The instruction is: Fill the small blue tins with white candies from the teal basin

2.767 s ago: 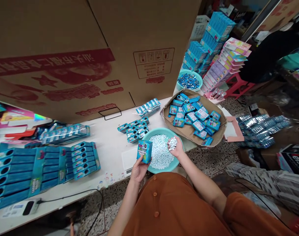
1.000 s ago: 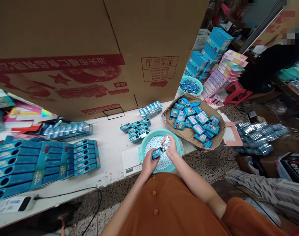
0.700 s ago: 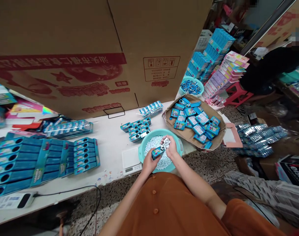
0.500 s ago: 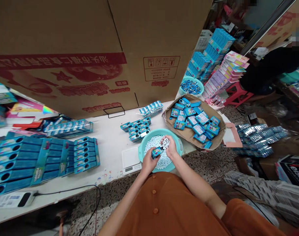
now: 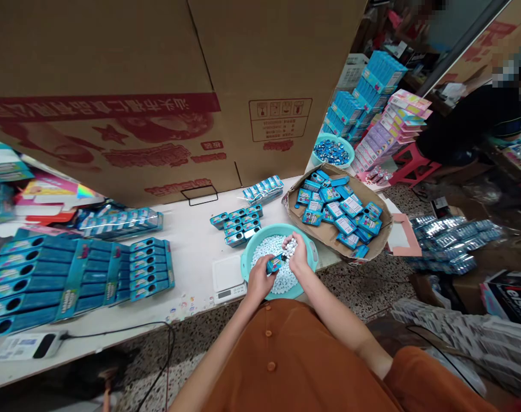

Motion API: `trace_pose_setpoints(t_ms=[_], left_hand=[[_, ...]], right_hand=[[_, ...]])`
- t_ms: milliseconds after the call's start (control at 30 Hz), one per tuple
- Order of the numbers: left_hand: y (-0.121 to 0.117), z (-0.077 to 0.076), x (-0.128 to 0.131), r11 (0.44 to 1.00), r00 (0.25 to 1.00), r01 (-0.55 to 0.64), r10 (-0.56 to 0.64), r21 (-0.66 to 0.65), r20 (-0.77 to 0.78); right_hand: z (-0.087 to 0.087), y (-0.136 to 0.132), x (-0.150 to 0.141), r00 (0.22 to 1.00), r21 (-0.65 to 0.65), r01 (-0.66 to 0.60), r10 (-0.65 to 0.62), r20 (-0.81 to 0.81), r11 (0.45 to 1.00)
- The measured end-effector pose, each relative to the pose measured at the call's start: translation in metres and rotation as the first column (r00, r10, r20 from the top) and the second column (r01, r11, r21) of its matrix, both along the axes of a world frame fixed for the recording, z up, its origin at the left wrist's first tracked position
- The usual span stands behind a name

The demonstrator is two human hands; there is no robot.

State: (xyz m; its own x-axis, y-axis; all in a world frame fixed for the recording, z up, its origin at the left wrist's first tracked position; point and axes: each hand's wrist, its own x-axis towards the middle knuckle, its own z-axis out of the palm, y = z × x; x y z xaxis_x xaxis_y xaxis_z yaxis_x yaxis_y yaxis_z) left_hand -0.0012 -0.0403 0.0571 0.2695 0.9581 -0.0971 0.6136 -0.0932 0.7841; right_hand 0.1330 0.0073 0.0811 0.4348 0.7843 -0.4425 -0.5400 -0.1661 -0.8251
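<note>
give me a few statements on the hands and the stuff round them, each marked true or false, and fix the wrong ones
1. The left hand holds a small blue box. True.
2. The right hand lies flat on the table. False: the right hand is cupped around white pieces.
3. The turquoise basin below the hands holds more white pieces. True.
4. The white scale lies inside the cardboard tray. False: the white scale is on the table, beside the basin.
5. The cardboard tray holds a jumble of blue packs. True.
</note>
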Motion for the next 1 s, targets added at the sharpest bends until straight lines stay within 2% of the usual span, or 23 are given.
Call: trace_pose_setpoints(t_ms=[200,367,433,533,600,667,833,1000], left_hand=[[-0.002,-0.003,0.002,0.993,0.997,-0.059,0.063,-0.104,0.034],[0.002,0.001,-0.002,0.999,1.000,0.025,-0.026,0.031,0.017],[0.003,0.001,-0.003,0.998,0.999,0.043,-0.044,0.041,0.021],[0.001,-0.004,-0.001,0.997,0.997,-0.037,0.041,-0.065,0.065],[-0.002,-0.008,0.003,0.975,0.985,-0.100,0.125,-0.197,0.117],[-0.005,-0.011,0.005,0.954,0.975,-0.120,0.166,-0.275,0.151],[-0.005,-0.012,0.004,0.978,0.981,-0.109,0.135,-0.179,0.140],[-0.003,-0.010,0.005,0.946,0.951,-0.116,0.193,-0.302,0.240]], right_hand=[[0.007,0.000,-0.002,0.989,0.027,-0.080,0.083,-0.125,0.996],[0.003,0.005,-0.002,0.987,-0.073,0.010,-0.021,-0.159,0.997],[0.001,0.006,-0.001,0.984,-0.079,0.009,-0.022,-0.177,0.997],[0.001,0.004,0.000,0.981,-0.057,-0.041,0.029,-0.194,0.998],[0.001,0.001,0.000,0.977,-0.024,-0.106,0.100,-0.186,0.994],[0.001,-0.001,0.000,0.977,0.010,-0.159,0.159,-0.143,0.987],[0.004,-0.005,-0.001,0.983,0.026,-0.164,0.166,-0.074,0.986],[0.011,-0.005,-0.001,0.978,0.090,-0.204,0.208,-0.035,0.975]])
